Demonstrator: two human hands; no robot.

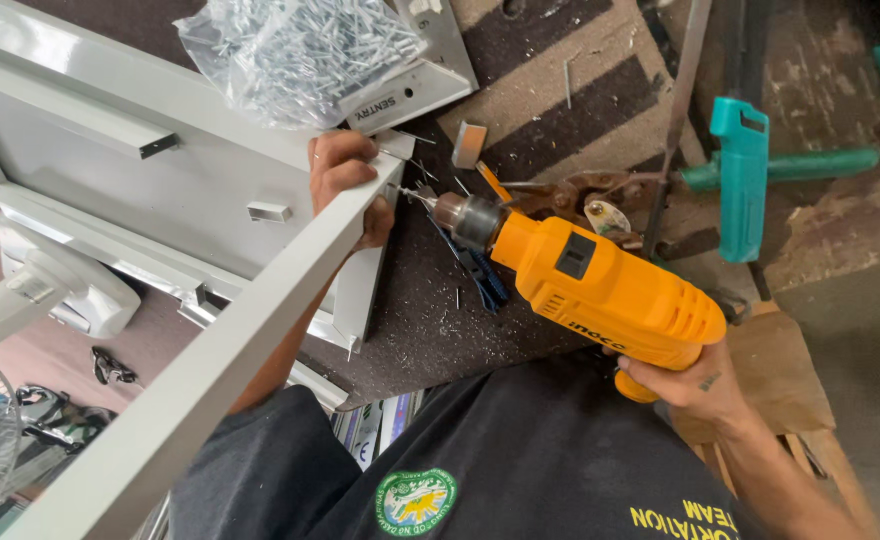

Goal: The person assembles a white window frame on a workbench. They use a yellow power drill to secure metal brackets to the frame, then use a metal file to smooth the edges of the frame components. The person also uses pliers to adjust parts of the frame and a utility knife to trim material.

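One orange electric drill [600,285] is gripped by right hand [690,385] | one grey metal frame [260,300] is clasped by left hand [345,175] | one bag of rivets [300,55] is seen.

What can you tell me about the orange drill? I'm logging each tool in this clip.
The orange drill is a corded-style power drill with a glossy plastic body, a black slide switch on top and a worn metal chuck holding a thin bit. It lies tilted, chuck pointing left toward the grey metal frame. The right hand has a grip on its handle; the bit tip sits beside the left hand, at the frame's edge.
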